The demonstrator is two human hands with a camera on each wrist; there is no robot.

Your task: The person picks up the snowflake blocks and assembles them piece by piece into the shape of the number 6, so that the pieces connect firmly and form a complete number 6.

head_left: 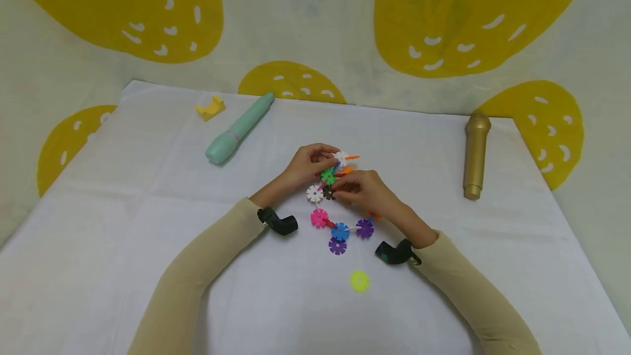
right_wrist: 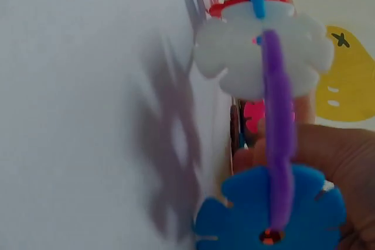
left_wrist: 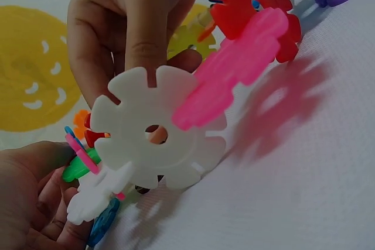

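1. Head view: a person's left hand [head_left: 307, 167] and right hand [head_left: 366, 188] meet over a white-covered worktop [head_left: 266, 303], working on a chain of colourful notched plastic discs [head_left: 319, 218].
2. The chain lies near the middle of the worktop, its upper part between the hands and its lower part curving below them.
3. The left hand's fingers pinch the chain's upper end, beside a white disc with an orange one slotted into it and a green disc [head_left: 328, 176].
4. The right hand's fingers are bent and closed on the chain beside a dark disc [head_left: 328, 193]; exactly which piece they grip is hidden.
5. Left wrist view: a large white disc [left_wrist: 126, 139] fills the foreground, with a pink disc [left_wrist: 237, 65] slotted into its edge and a red disc [left_wrist: 237, 1] beyond.
6. Right wrist view: a purple disc [right_wrist: 280, 127], edge-on, joins a blue disc [right_wrist: 234, 206] to another white disc.
7. A loose lime-yellow disc [head_left: 360, 281] lies apart, nearer the wearer.
8. Toward the far left are a mint-green microphone [head_left: 239, 131] and a small yellow curved block [head_left: 211, 108]; a gold microphone [head_left: 476, 158] lies far right.
9. Behind hangs a pale backdrop [head_left: 296, 26] with yellow fruit shapes.
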